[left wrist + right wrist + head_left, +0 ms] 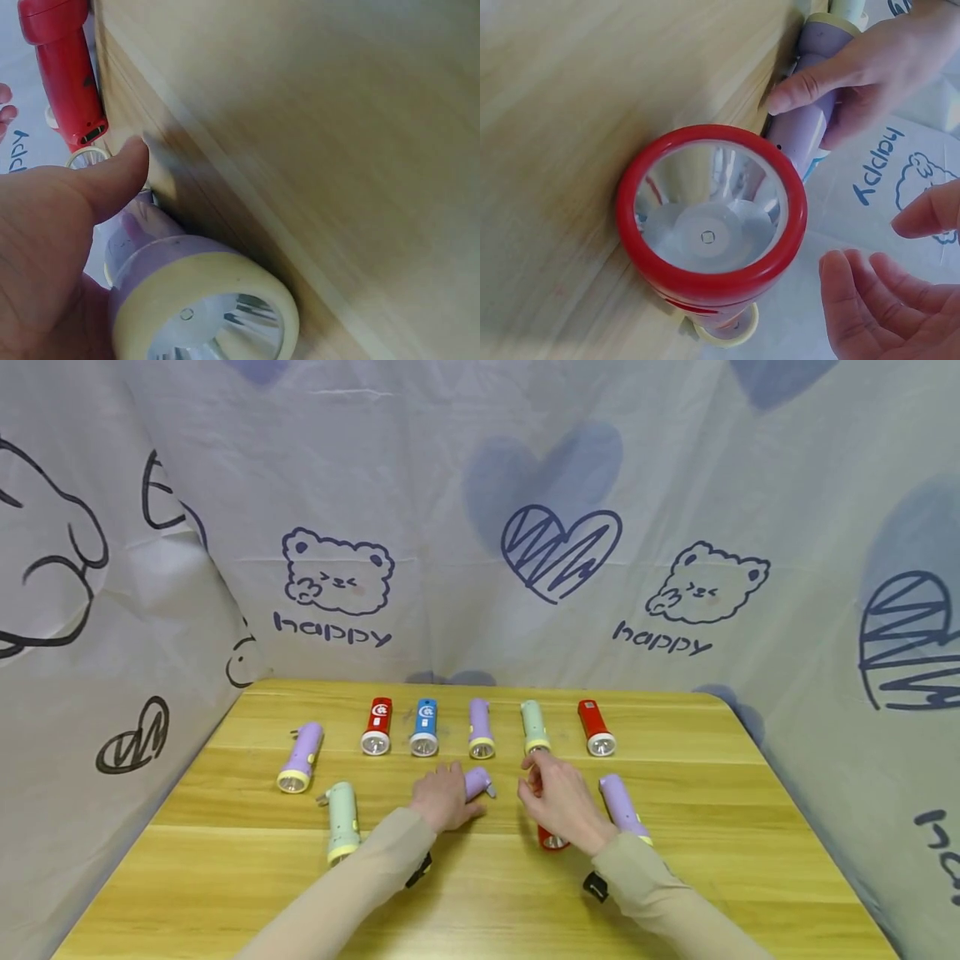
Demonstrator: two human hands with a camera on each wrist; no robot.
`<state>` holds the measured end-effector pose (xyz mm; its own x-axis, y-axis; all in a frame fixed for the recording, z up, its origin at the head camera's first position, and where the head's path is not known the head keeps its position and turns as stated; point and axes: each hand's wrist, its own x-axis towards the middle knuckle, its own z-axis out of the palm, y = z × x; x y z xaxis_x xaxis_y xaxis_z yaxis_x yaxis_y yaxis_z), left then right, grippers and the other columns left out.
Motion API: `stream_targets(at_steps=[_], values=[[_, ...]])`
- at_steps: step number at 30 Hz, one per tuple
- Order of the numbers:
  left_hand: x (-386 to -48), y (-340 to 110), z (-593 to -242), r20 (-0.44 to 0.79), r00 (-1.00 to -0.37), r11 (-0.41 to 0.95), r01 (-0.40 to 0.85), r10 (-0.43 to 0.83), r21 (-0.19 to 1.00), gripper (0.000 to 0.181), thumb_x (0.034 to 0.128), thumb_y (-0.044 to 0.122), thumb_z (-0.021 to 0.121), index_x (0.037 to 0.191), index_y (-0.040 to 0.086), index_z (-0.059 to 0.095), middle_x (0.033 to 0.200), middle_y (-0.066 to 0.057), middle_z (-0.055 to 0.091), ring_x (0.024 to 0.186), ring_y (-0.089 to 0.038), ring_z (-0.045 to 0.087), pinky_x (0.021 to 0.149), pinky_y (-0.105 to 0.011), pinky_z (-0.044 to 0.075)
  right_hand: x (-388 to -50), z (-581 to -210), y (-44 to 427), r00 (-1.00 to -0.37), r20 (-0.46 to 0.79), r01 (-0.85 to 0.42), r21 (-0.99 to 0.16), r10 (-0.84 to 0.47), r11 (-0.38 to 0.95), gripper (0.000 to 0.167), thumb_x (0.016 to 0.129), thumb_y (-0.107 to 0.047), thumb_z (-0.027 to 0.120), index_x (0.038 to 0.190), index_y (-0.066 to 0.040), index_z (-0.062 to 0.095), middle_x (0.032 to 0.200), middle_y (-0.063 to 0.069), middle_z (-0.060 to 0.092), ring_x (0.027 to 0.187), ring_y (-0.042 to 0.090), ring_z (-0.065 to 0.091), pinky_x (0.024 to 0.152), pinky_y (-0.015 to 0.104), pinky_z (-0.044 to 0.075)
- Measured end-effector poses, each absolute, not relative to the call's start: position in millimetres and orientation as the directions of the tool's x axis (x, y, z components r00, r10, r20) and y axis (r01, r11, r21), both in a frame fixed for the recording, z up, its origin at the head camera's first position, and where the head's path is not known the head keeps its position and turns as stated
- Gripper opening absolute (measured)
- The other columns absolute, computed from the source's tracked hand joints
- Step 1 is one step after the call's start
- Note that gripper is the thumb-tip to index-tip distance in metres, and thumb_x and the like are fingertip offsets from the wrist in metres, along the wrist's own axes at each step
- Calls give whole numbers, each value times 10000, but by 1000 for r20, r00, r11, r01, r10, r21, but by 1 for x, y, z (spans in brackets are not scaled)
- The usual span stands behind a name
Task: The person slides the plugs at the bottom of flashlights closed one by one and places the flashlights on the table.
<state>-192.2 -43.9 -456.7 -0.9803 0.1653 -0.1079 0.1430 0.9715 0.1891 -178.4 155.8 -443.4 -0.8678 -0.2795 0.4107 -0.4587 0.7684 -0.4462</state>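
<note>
My left hand (441, 797) grips a purple flashlight (476, 783) lying on the table, with the thumb on one side and the fingers on the other. In the left wrist view the pale yellow rim of that flashlight (187, 281) faces the camera. My right hand (558, 795) hovers just above a red flashlight (553, 842), its fingers loosely bent and holding nothing. The right wrist view shows this red flashlight (712, 283) lens-first, apart from the fingers. In the head view the forearm and hand hide most of it.
Along the back stand a red (381, 718), a blue (425, 722), a purple (479, 722), a green (533, 722) and another red flashlight (592, 720). Purple (306, 750) and green ones (342, 814) lie left, a purple one (619, 802) right. Patterned cloth (450, 527) borders the table.
</note>
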Motion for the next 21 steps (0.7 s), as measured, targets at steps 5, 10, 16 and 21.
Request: stream_targets(at_steps=[5, 10, 16, 21], values=[[-194, -44, -459, -135, -976, 970, 140, 168, 199, 695, 827, 563, 766, 1172, 1, 550, 1012, -189, 679, 915, -336, 689, 740, -438, 580, -178, -444, 156, -883, 380, -443, -475, -277, 760, 163, 841, -95, 705, 992, -73, 647, 731, -46, 610, 641, 54, 530, 589, 200, 468], [-199, -47, -459, -162, -970, 964, 142, 181, 227, 608, 855, 498, 767, 1152, 13, 552, 999, -180, 688, 894, -329, 693, 728, -447, 575, -179, -442, 156, -907, 316, -413, -552, -277, 724, 167, 849, -77, 677, 1009, -31, 664, 753, -25, 646, 664, 59, 557, 614, 198, 490], [-202, -54, -461, -171, -961, 950, 169, 219, 263, 607, 903, 464, 726, 1245, -5, 546, 1034, -179, 696, 877, -305, 682, 735, -454, 571, -181, -441, 154, -936, 242, -351, -670, -254, 654, 164, 862, -83, 653, 1012, -26, 682, 779, -8, 671, 677, 50, 578, 643, 178, 498], [-201, -62, -462, -155, -954, 909, 183, 256, 375, 562, 918, 434, 712, 1219, -15, 559, 978, -153, 677, 824, -256, 635, 731, -437, 553, -181, -439, 152, -957, 175, -280, -773, -232, 569, 159, 886, -59, 626, 1028, -8, 675, 814, 38, 677, 687, 72, 577, 637, 180, 485]])
